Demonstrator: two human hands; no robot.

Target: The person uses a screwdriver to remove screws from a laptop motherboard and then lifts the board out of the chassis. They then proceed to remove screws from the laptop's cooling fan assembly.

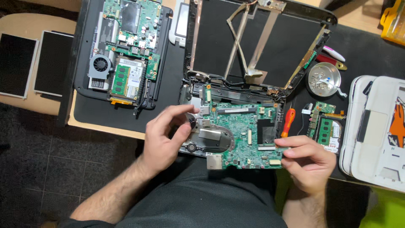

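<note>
Our left hand [166, 137] curls round the left edge of the green board [242, 135], thumb and fingers pinching it by the round metal fan part [209, 139]; our right hand [308, 162] grips the lower right corner of the same board, fingers on top and thumb below; we think we hold it at two edges so it stays flat and we do not press the little parts in the middle. Both hands keep the board up over our lap, just in front of the open black laptop shell [257, 46] it seems to come from.

Just beside our right hand lies a screwdriver [288, 122] with an orange handle, close enough to grab; next to it sits a smaller green board [325, 128]; above that a round metal dish [323, 80] holds tiny screws, likely so they do not roll away. Far to the left another opened laptop [122, 55] shows its fan; two dark screens [36, 63] rest at the table edge; a white laptop case [375, 126] lies on the right.
</note>
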